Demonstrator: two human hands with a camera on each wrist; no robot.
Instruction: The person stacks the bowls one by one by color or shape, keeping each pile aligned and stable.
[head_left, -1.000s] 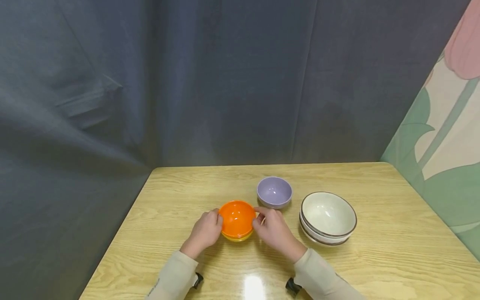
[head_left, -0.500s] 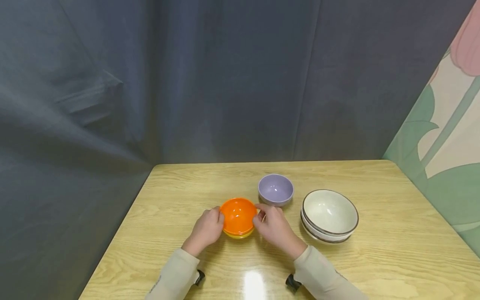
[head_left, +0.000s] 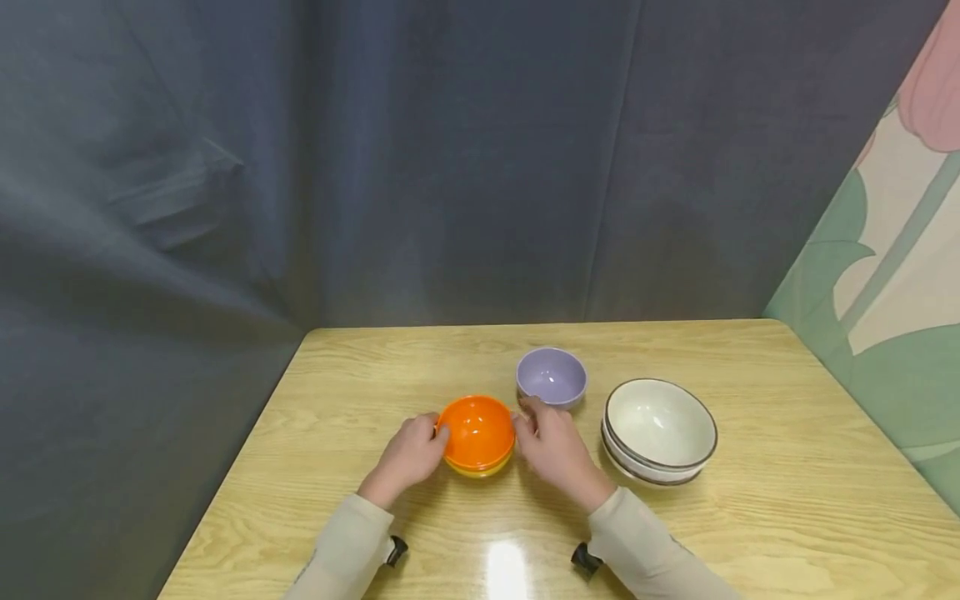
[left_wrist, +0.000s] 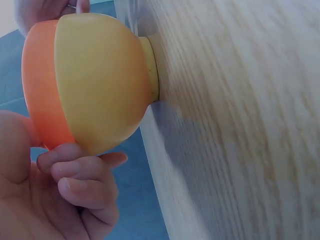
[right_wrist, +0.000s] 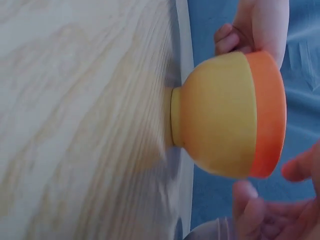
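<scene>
An orange bowl (head_left: pixel 474 432) sits nested in a yellow bowl (left_wrist: pixel 100 82), whose foot rests on the wooden table (head_left: pixel 360 375). At the left of the rim, my left hand (head_left: pixel 408 458) has its thumb at the orange edge and curled fingers against the outside. My right hand (head_left: pixel 558 450) is just right of the stack. In the right wrist view a small gap shows between its thumb and the orange rim, with the fingers (right_wrist: pixel 245 192) spread below. The purple bowl (head_left: pixel 551 377) stands right behind my right hand.
Two or more white bowls with dark rims (head_left: pixel 660 425) are stacked to the right. A dark curtain (head_left: pixel 465 167) hangs behind the table, and a flower-patterned panel (head_left: pixel 900 275) is at the right.
My right hand has let go of the rim and shifted slightly right, its fingers spreading. My left thumb has moved a little over the edge. The nested bowls stay in place.
</scene>
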